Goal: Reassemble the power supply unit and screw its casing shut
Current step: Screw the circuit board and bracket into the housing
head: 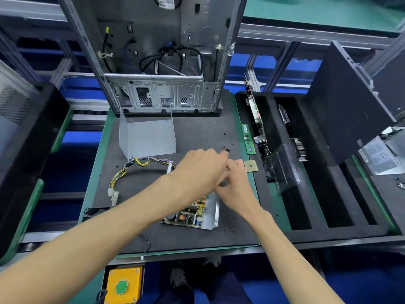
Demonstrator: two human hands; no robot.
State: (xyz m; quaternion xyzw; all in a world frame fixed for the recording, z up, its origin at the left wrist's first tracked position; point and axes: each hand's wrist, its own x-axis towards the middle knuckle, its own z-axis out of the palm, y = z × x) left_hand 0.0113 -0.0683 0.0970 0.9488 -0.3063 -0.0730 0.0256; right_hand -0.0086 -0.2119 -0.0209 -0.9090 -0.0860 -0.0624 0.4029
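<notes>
While we looked down from the head camera, both our hands met above the dark work mat. Our left hand reached across from the left, knuckles up and fingers curled downward, its fingertips close to a few small black screws lying on the mat just beyond it. Whether it pinched one of them we could not tell. Our right hand came in from the right, its fingers curled and tucked against the left hand's fingers; what it held, if anything, was hidden.

Below both hands, nearer to us, the power supply unit lay with its circuit board uncovered in its metal base, partly hidden by our left forearm. Its wire bundle looped away to the left of the left hand. Beyond the left hand, the unit's grey metal cover stood apart on the mat, and behind that rose the open computer case. Just right of the right hand lay a square processor chip, with a green memory stick beyond it.
</notes>
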